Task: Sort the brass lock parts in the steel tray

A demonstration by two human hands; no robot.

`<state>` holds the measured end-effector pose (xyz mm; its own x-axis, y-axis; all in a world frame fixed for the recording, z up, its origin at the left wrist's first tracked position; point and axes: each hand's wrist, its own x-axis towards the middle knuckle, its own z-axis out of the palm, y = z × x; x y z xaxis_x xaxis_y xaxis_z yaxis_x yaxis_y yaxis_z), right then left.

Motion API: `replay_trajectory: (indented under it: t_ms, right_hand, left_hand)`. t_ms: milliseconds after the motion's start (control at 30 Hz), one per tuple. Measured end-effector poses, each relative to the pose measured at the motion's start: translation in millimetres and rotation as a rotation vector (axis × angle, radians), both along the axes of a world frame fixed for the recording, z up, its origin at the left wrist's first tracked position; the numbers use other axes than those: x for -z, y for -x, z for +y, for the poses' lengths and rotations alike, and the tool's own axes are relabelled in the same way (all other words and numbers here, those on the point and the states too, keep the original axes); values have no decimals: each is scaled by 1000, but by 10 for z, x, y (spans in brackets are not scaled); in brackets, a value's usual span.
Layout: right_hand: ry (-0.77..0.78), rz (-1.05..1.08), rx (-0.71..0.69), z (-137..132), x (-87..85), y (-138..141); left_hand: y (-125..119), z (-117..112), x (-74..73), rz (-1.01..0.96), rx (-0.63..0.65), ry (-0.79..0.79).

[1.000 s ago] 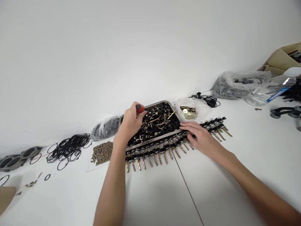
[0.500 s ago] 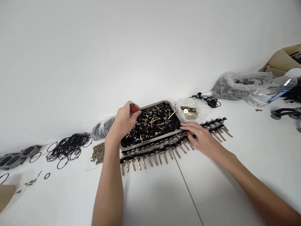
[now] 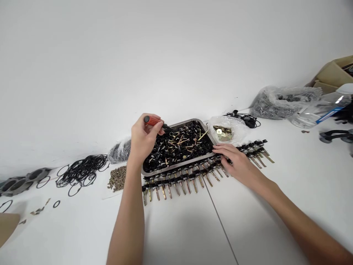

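Observation:
My left hand (image 3: 143,140) is closed round a red-handled screwdriver (image 3: 153,120), held over the left end of a metal tray (image 3: 176,167) full of black rings and brass pins. My right hand (image 3: 234,162) lies palm down on a row of black-and-brass assembled parts (image 3: 179,182) lined up along the tray's front edge, its fingers curled over a few of them near the tray's right corner.
A pile of small brass screws (image 3: 118,177), a bag of dark parts (image 3: 121,150) and loose black O-rings (image 3: 81,171) lie left of the tray. A bag of brass washers (image 3: 224,130), a larger plastic bag (image 3: 281,101), a water bottle (image 3: 320,106) and a cardboard box (image 3: 333,73) sit to the right.
My left hand has drawn back to the left and lifted, tipping the screwdriver so its red handle points left. My right hand has stayed on the row of parts.

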<state>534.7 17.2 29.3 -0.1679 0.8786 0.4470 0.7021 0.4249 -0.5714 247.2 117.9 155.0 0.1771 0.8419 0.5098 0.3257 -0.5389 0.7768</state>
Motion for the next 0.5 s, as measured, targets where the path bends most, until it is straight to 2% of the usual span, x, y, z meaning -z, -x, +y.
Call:
replay_trajectory:
  t_ms: [200,367,500]
  right_hand:
    - [-7,-29,-1,0,-33,37]
    - [-11,-29,-3,3,-58,60]
    - [-15,-25,-3,4,-49,58]
  left_hand:
    - [-177,113,276,50,89,87]
    - [-284,173,500,-7,138,114]
    - [-302,217,610,-72,152,112]
